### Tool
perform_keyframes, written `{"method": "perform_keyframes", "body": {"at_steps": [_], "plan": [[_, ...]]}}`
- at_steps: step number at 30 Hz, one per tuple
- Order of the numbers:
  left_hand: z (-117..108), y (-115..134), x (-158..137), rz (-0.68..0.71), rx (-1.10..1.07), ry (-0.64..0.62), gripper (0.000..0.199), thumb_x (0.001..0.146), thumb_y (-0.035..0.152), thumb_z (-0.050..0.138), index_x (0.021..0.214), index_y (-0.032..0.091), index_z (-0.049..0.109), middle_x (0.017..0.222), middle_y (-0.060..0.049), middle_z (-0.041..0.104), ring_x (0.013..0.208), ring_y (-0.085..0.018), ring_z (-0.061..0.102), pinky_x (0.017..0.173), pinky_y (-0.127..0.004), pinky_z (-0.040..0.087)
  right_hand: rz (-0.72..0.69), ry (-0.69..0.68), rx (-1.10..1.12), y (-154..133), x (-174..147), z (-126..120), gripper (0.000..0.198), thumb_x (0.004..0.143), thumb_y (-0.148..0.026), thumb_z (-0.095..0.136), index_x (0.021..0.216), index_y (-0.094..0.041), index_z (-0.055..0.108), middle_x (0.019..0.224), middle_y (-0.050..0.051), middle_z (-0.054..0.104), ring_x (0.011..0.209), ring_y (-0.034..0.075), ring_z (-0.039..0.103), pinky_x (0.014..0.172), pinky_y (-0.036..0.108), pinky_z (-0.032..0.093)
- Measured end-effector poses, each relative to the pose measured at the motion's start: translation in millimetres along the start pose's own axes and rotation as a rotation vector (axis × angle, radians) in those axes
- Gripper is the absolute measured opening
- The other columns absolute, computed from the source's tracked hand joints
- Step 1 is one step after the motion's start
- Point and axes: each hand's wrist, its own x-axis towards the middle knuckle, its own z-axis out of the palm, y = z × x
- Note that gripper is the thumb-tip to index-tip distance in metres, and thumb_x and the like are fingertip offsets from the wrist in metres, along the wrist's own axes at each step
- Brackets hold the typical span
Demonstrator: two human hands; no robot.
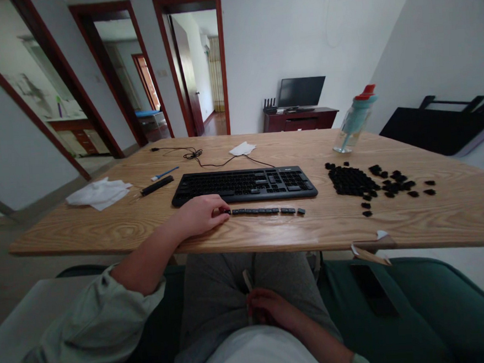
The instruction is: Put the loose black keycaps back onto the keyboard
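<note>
Mostly, the danger here lies in how light and loose the keys are. Your left hand (203, 214) seems to pinch the end key (228, 212) between thumb and fingertips, at the left end of the row (260, 210) on the table (270, 233). The row lies just in front of the keyboard (242, 185). Push that key sideways too hard and the neighbours it meets could buckle out of line; a slack pinch could let it flip or skid. Your knuckles overlap the keyboard's front edge, though I can't tell whether they touch; a lift there could nudge it. Your right hand (273, 307) is down in your lap by a pale cord (248, 280), fingers curled; I can't tell whether it grips the cord. With that hand away, nothing steadies the row's far end. On the right, the pile (352, 182) has stragglers around it, and a careless sleeve could sweep the near one (367, 213) off the table. The bottle (354, 119) stands upright behind the pile; a knock could topple it, and any leak could wet the keys.
</note>
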Motion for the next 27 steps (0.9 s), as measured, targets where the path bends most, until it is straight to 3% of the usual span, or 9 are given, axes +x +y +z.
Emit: {"method": "perform_keyframes", "body": {"at_steps": [6,9,12,14,16,19,23,25,27], "plan": [[1,0,3,-0.007,-0.001,-0.001,0.028,0.091,0.038,0.056,0.104,0.021,0.073,0.101,-0.006,0.07,0.085,-0.018,0.064,0.075,-0.028,0.048,-0.003,0.013,-0.049,2,3,0,0.025,0.069,-0.039,0.067,0.084,-0.02,0.066,0.073,0.0,0.067,0.052,0.01,0.044,0.052,0.025,0.028],[2,-1,1,-0.015,-0.014,0.009,0.028,0.09,0.039,0.058,0.106,0.021,0.072,0.101,-0.006,0.07,0.087,-0.019,0.064,0.077,-0.028,0.049,-0.049,0.032,-0.297,-17,-14,8,0.021,0.076,-0.037,0.062,0.087,-0.02,0.068,0.078,0.001,0.067,0.06,0.012,0.05,0.058,0.026,0.035],[5,-2,-4,-0.045,-0.038,0.047,0.036,0.089,0.04,0.059,0.118,0.021,0.068,0.102,-0.006,0.07,0.091,-0.019,0.065,0.081,-0.03,0.049,-0.137,-0.082,-0.762,-68,-61,22,0.022,0.081,-0.03,0.062,0.099,-0.022,0.073,0.087,0.003,0.068,0.074,0.016,0.056,0.065,0.028,0.04],[8,-3,-9,-0.065,-0.056,0.077,0.04,0.089,0.041,0.059,0.123,0.02,0.065,0.103,-0.006,0.07,0.093,-0.02,0.065,0.084,-0.031,0.049,-0.186,-0.195,-0.911,-115,-100,28,0.028,0.087,-0.031,0.06,0.111,-0.025,0.071,0.092,0.003,0.07,0.075,0.017,0.057,0.065,0.028,0.042],[10,-3,-13,-0.072,-0.063,0.095,0.039,0.09,0.041,0.057,0.122,0.02,0.065,0.106,-0.007,0.07,0.095,-0.021,0.064,0.087,-0.032,0.049,-0.312,-0.218,-0.998,-163,-134,26,0.025,0.091,-0.035,0.059,0.11,-0.026,0.072,0.097,0.005,0.07,0.08,0.017,0.06,0.07,0.028,0.046],[12,-1,-18,-0.07,-0.047,0.128,0.038,0.091,0.042,0.055,0.12,0.019,0.066,0.11,-0.008,0.069,0.099,-0.022,0.064,0.091,-0.035,0.048,-0.527,0.083,-1.169,-227,-162,-2,0.028,0.091,-0.042,0.06,0.105,-0.022,0.073,0.091,0.008,0.069,0.076,0.016,0.06,0.067,0.028,0.047],[13,2,-23,-0.072,-0.034,0.179,0.04,0.092,0.041,0.053,0.124,0.018,0.063,0.113,-0.01,0.068,0.102,-0.022,0.063,0.094,-0.035,0.048,-0.683,0.725,-1.371,-298,-179,-81,0.045,0.086,-0.054,0.062,0.102,-0.014,0.074,0.086,0.012,0.069,0.068,0.014,0.057,0.061,0.028,0.042],[13,3,-24,-0.071,-0.03,0.187,0.04,0.092,0.041,0.052,0.124,0.018,0.063,0.113,-0.01,0.068,0.103,-0.023,0.063,0.095,-0.036,0.049,-0.597,1.058,-1.417,-329,-192,-129,0.041,0.088,-0.046,0.064,0.107,-0.011,0.073,0.086,0.014,0.071,0.061,0.011,0.053,0.061,0.029,0.039],[13,3,-23,-0.072,-0.024,0.191,0.04,0.092,0.041,0.052,0.124,0.019,0.063,0.113,-0.01,0.068,0.104,-0.023,0.063,0.095,-0.036,0.049,-0.378,1.256,-1.397,-355,-207,-177,0.04,0.091,-0.039,0.06,0.112,-0.008,0.072,0.09,0.018,0.073,0.059,0.009,0.053,0.063,0.03,0.037]]}}
